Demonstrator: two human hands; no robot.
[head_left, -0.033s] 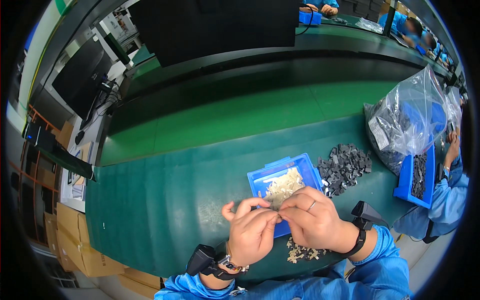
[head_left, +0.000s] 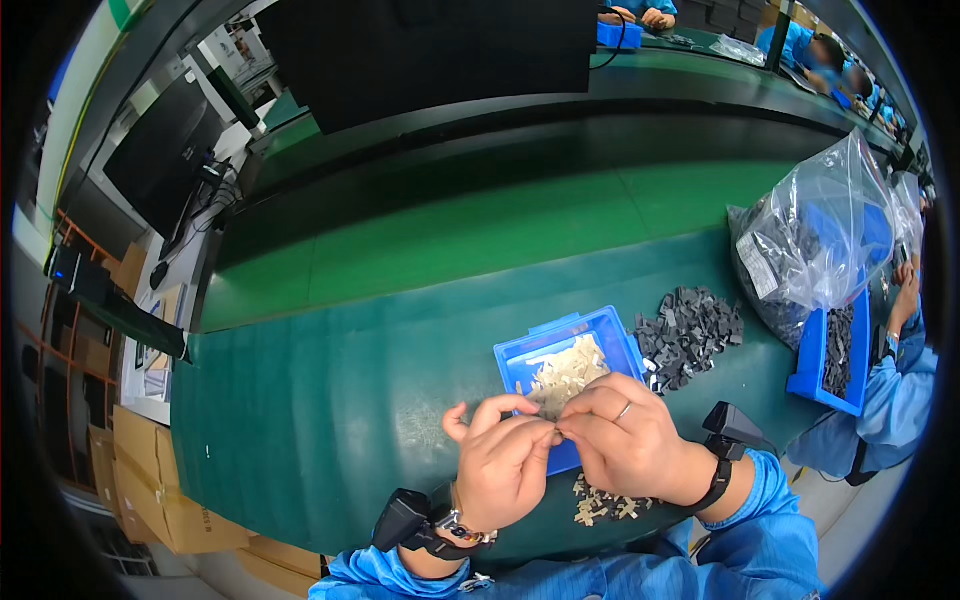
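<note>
My left hand [head_left: 505, 462] and my right hand [head_left: 630, 437] meet fingertip to fingertip over the near side of a blue bin [head_left: 513, 352]. Thumb and forefinger of each are pinched together; whatever they hold is too small and too covered to make out. Inside the bin lies a heap of cream-coloured small pieces [head_left: 570, 370]. To its right, a pile of small black pieces [head_left: 690, 335] is spread on the green mat. Below my right hand, by the table's near edge, sits a smaller pile of beige and dark pieces [head_left: 603, 503].
A clear plastic bag [head_left: 810, 230] of dark pieces stands at the right, by another blue bin [head_left: 845, 350] of black pieces. A co-worker's arm [head_left: 900, 385] is beyond it. A large black monitor [head_left: 440, 60] hangs at the back. Cardboard boxes [head_left: 170, 490] stand at the left.
</note>
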